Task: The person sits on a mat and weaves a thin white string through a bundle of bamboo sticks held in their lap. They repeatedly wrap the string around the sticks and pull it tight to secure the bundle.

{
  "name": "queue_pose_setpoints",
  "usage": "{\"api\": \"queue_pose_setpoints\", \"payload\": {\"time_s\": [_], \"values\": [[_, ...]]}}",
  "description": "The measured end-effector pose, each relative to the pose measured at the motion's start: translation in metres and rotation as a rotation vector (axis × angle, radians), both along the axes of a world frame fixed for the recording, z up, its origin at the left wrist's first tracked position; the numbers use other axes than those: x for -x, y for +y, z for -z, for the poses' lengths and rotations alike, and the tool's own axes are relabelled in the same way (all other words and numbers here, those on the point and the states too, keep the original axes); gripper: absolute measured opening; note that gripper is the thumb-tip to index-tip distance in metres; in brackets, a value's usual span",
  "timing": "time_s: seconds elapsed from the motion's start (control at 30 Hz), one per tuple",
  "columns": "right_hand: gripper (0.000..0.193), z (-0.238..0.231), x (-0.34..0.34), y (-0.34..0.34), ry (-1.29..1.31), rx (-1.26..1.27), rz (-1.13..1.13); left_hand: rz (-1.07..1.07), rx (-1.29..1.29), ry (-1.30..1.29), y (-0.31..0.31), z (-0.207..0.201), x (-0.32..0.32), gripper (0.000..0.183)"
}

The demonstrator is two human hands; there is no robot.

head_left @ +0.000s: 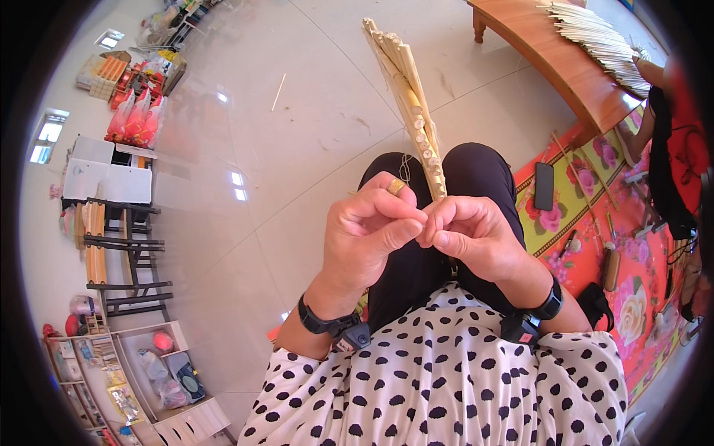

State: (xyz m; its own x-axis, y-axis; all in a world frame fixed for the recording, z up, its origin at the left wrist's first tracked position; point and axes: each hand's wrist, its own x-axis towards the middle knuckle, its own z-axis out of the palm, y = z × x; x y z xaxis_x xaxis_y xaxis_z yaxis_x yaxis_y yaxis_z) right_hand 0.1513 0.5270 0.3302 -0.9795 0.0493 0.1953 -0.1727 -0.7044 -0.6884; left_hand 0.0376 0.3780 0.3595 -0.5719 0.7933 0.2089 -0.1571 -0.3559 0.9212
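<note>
Bamboo-strip bundle point(407, 89) stands upright over the person's lap, its lower end pinched between both hands. Left hand point(368, 230) and right hand point(472, 234) are closed on it, fingertips meeting at the base. Beside the right knee, a black phone point(544, 186) lies on the floral mat point(587, 223).
</note>
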Motion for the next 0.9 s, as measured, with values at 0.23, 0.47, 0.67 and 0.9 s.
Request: {"api": "queue_pose_setpoints", "payload": {"time_s": [0.23, 0.47, 0.67, 0.9], "values": [[0.005, 0.001, 0.001, -0.001, 0.036, -0.197, 0.131, 0.037, -0.063, -0.126, 0.006, 0.001, 0.000, 0.014], [0.006, -0.001, -0.004, 0.004, -0.056, -0.290, 0.335, 0.127, 0.039, -0.266, -0.002, -0.009, 0.004, 0.019], [0.012, -0.006, -0.005, 0.002, -0.094, -0.191, 0.263, 0.153, 0.088, -0.249, 0.001, -0.007, 0.001, 0.043], [0.024, -0.004, 0.000, -0.001, -0.019, -0.130, 0.214, 0.131, 0.379, 0.009, 0.005, -0.015, -0.001, 0.098]]}}
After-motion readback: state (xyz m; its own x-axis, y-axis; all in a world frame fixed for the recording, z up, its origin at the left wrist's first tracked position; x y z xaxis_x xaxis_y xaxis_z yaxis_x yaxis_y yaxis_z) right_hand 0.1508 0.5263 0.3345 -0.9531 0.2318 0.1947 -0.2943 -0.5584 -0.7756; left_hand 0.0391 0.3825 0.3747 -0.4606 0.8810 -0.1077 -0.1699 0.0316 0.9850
